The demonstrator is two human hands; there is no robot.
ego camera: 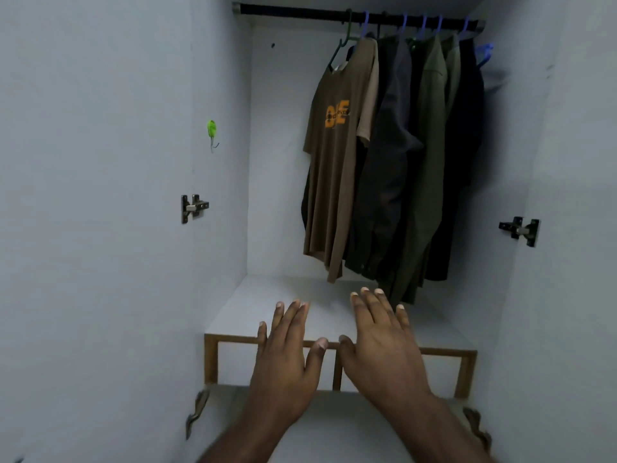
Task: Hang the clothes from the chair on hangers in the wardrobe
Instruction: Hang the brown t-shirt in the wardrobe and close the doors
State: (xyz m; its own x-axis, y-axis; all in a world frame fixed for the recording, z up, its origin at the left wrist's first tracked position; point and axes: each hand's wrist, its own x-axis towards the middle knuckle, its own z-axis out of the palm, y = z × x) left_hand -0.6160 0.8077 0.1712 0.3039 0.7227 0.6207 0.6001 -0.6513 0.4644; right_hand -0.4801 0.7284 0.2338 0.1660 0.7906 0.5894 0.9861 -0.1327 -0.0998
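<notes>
I face an open white wardrobe with a black rail [293,11] across the top. Several garments hang on hangers at the rail's right half: a brown T-shirt [334,168] with an orange print at the left, then dark and olive shirts [417,162]. A blue hanger [484,53] shows at the far right. My left hand [283,355] and my right hand [380,342] are stretched out side by side, palms down, fingers apart, holding nothing, in front of the wardrobe's shelf [267,305]. The chair is out of view.
A green hook [212,130] sticks to the left inner wall. Door hinges sit on the left [193,208] and right [521,230] sides. Below the shelf is a wooden frame [444,352] over a lower compartment with metal handles [197,412].
</notes>
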